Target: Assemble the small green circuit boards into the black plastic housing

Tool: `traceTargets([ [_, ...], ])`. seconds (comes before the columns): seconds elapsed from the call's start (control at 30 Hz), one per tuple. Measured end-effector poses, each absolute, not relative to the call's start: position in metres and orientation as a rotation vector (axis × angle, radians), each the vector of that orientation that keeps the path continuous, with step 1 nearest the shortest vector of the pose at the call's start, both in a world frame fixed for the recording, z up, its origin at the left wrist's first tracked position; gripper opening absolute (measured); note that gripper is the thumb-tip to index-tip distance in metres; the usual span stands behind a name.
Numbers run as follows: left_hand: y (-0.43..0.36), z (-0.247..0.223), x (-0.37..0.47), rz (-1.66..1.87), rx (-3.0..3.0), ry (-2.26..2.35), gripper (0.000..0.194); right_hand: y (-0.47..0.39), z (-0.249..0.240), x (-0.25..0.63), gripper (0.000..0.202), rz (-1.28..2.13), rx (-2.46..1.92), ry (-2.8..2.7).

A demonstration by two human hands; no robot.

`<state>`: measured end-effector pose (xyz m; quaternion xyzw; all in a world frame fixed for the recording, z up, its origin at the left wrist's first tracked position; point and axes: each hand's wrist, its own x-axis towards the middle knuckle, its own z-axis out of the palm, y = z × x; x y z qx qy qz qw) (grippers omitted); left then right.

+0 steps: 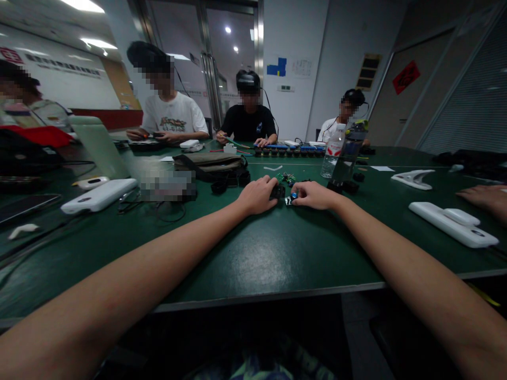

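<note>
Landmark: dark block [278,191] on the green table [253,264]. Left hand [259,195] is at its left side, fingers bent against it; can't tell if they grip or just rest. Right hand [315,195] is just right of the block, thumb and fingertips closed on a small blue piece [294,195]. Shiny bit [288,201] sits between block and right hand. Loose small parts [285,178] lie just beyond the block, pouch [212,163] beyond-left, water bottle [335,150] beyond-right. Step looks like close two-handed small-part handling; any move from here calls for a steady block and light fingertip control.
</note>
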<state>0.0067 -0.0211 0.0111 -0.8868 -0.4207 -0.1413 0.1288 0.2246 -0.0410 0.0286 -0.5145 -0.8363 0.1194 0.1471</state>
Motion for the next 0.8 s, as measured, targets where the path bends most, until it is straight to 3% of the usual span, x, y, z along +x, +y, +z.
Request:
traceTargets([
  [0.8, -0.0230, 0.0140, 0.0072, -0.416, -2.563, -1.238, 0.036, -0.0404, 0.0288, 0.2242, 0.015, 0.202, -1.450, -2.268],
])
